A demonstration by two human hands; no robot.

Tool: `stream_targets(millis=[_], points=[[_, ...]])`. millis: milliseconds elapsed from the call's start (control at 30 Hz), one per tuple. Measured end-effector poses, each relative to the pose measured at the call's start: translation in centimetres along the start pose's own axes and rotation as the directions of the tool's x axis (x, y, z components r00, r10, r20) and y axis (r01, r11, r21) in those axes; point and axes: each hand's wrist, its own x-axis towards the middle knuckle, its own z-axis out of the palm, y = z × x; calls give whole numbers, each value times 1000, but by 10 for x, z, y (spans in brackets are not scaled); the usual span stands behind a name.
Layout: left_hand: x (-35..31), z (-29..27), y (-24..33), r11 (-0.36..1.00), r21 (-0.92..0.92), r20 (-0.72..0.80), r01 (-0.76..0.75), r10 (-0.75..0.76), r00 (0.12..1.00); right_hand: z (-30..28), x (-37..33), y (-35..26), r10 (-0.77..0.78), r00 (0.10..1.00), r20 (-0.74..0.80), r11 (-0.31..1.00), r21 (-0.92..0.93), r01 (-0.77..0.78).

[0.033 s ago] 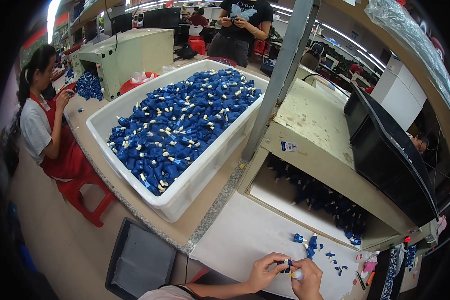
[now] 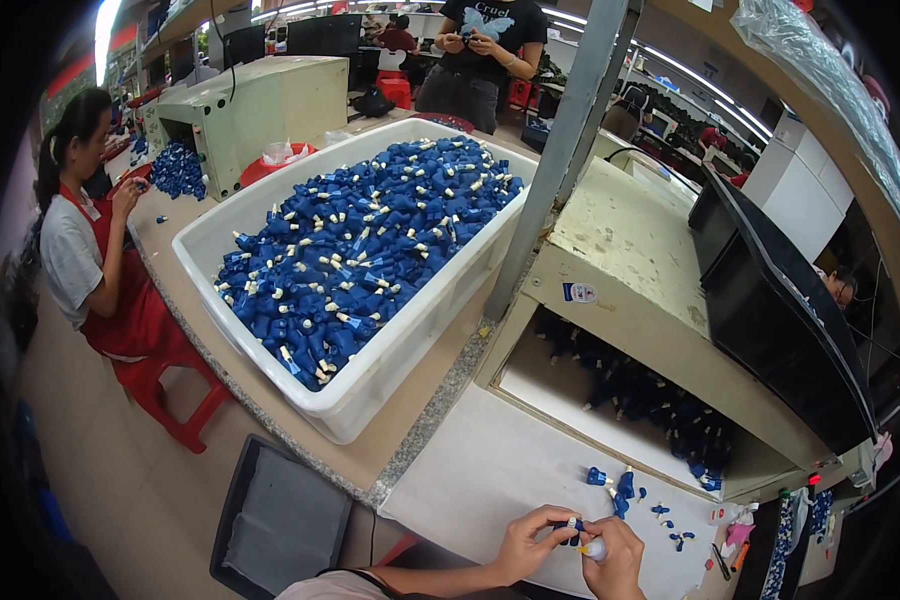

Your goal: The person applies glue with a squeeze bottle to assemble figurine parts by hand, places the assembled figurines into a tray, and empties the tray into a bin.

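Observation:
At the near edge of the white worktop (image 2: 470,455), my left hand (image 2: 526,545) pinches a small blue moulded piece (image 2: 572,528) with a pale end. Close against it, my right hand (image 2: 617,562) holds a small white bottle (image 2: 596,549) with a yellowish tip. That tip points at the blue piece; whether they touch I cannot tell. My right fingertips also come up to the piece's right side. Just beyond my hands lie loose blue pieces (image 2: 624,490), with several smaller blue bits (image 2: 682,540) to their right.
A big white tub (image 2: 345,425) heaped with blue pieces stands at left. Ahead, an open-fronted metal box (image 2: 620,240) has dark blue pieces inside. A metal post (image 2: 560,150) rises between them. Pens (image 2: 740,556) lie at right, a grey bin (image 2: 285,520) lower left. A co-worker (image 2: 110,230) sits far left.

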Motion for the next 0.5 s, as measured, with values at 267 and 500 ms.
stream_targets(millis=[267,500], points=[[2,-1,-10,992,-107,20,66,-64,998,6,1,7,33,999,12,999,-27,-33],[3,-2,-8,991,-99,14,86,-85,996,8,4,6,23,1000,5,999,-39,-23]])
